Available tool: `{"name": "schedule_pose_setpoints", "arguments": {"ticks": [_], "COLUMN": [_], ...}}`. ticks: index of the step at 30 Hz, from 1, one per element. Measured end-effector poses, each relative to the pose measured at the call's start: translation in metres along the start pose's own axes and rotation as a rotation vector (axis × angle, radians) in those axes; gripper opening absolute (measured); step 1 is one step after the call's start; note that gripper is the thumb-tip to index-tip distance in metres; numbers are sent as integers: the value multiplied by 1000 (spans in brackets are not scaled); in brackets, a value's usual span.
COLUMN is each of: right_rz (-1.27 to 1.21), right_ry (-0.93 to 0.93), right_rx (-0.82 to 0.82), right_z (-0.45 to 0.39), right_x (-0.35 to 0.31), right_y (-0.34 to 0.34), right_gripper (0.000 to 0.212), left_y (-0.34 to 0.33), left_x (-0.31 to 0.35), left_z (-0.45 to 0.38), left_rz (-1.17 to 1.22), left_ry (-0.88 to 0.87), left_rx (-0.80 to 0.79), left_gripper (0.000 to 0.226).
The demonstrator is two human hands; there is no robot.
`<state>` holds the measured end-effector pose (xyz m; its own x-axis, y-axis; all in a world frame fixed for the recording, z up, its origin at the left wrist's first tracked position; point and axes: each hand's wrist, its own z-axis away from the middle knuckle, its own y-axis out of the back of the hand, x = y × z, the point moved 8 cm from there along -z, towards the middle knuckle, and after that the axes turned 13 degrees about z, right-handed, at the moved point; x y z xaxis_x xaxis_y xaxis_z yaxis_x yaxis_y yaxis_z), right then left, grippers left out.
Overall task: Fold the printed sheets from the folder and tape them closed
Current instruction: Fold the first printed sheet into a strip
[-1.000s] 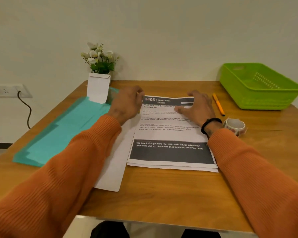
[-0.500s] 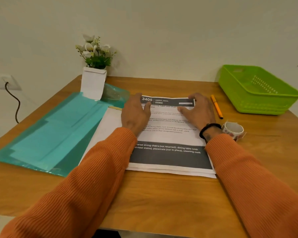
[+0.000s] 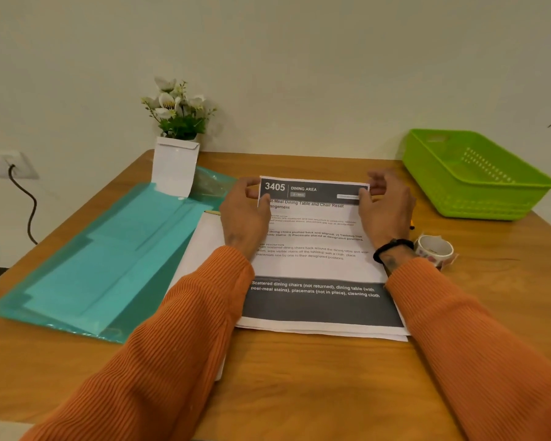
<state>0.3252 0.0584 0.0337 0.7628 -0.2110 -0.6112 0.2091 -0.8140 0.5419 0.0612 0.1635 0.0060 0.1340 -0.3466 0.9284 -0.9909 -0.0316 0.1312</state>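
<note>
Left hand [image 3: 244, 211] and right hand [image 3: 384, 208] are pinching the printed sheet's [image 3: 312, 249] far corners at frame centre, its long axis running toward the viewer.

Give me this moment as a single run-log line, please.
step: start fold | left hand: pinches top-left corner of printed sheet | right hand: pinches top-right corner | tape roll: untouched

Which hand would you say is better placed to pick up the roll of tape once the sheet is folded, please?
Probably the right hand. The tape roll sits on the table just beside the right wrist, while the left hand is across the printed sheet on the folder side. Both now pinch the sheet's far corners.
</note>
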Motion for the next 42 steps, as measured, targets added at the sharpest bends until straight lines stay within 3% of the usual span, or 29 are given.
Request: {"name": "schedule_pose_setpoints", "arguments": {"ticks": [7,18,27,31,35,40,42], "right_rz": [-78,-231,-503,-689,-774,-695,-666], "right_ry": [9,79,-101,-218,-305,-432,-478], "right_rx": [78,115,162,51,-50,-180,-320], "right_z": [-7,-24,-43,-48,-46,-36,-29], "right_x": [-5,-19,4,23,27,31,28], "right_y": [13,42,59,48,39,23,15], "right_gripper": [10,12,20,20,21,10,20], "left_y": [4,0,-1,-18,-29,-24,-21], "left_x": [5,7,34,35,36,30,24], "left_z": [1,4,-1,3,11,12,10], "left_rz": [8,67,-19,146,402,557,608], "left_ry": [-9,28,-138,-48,95,269,351], "left_rx": [3,-27,-84,-251,-358,-323,-294], "left_gripper": [36,39,49,56,39,25,27]}}
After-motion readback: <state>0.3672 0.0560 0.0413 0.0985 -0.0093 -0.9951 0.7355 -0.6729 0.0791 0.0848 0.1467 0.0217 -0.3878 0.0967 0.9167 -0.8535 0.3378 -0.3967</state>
